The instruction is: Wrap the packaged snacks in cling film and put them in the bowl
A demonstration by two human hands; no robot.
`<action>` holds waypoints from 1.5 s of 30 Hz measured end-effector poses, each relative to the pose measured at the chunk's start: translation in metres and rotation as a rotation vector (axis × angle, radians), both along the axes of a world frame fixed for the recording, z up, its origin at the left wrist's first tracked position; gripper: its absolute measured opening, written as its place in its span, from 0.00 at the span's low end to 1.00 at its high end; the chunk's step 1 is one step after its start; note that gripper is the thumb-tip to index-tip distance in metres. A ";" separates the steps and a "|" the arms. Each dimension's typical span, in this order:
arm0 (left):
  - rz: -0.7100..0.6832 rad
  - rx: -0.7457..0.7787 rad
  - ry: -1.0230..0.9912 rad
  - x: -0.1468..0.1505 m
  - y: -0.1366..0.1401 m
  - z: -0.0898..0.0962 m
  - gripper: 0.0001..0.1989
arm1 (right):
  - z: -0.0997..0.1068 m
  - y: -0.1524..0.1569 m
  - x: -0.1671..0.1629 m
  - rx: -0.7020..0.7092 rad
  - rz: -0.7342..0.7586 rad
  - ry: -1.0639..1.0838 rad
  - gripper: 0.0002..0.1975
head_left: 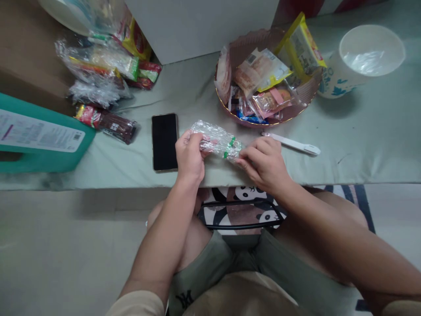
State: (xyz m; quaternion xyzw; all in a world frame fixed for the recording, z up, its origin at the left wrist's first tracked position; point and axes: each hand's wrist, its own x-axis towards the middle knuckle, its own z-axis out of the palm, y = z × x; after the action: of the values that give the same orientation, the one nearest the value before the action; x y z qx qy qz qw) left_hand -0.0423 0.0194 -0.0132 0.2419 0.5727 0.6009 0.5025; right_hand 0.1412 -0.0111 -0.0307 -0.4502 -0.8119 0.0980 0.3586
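Observation:
Between my two hands is a crinkled clear plastic bag (213,137) with something pinkish in it and a green tie near its right end. My left hand (191,156) is closed on the bag's left end, thumb on top. The fingers of my right hand (263,160) pinch the gathered right end beside the green tie. A black phone (165,142) lies just left of my left hand. Behind my right hand, a white bar-shaped tool (294,144) rests on the cloth. A pink gold-rimmed bowl (305,105) with several packaged snacks stands beyond the bag.
A white paper cup (335,79) with blue print stands at the right. Wrapped snacks (101,70) and a dark brown packet (118,126) lie at the left, near a teal box (42,153). A white box (204,28) stands behind. The table's front edge runs close below my hands.

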 end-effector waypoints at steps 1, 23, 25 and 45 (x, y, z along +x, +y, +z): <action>0.011 0.002 -0.001 -0.001 0.000 0.000 0.07 | 0.000 0.001 0.001 0.008 0.000 0.048 0.12; -0.172 0.346 0.905 -0.029 -0.010 -0.012 0.22 | 0.017 0.001 0.048 -0.072 -0.222 -0.088 0.20; -0.185 0.413 0.984 -0.032 -0.010 -0.010 0.25 | 0.017 0.002 0.045 -0.204 -0.238 -0.081 0.15; -0.314 0.768 1.043 -0.046 -0.047 0.009 0.07 | 0.034 -0.005 0.063 -0.089 -0.047 -0.003 0.06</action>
State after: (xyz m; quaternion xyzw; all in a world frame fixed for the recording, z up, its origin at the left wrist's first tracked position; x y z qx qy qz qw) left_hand -0.0879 -0.0278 -0.0038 0.7433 0.4438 0.4861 0.1194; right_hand 0.2045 -0.0161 0.0031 -0.4848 -0.7964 0.1248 0.3394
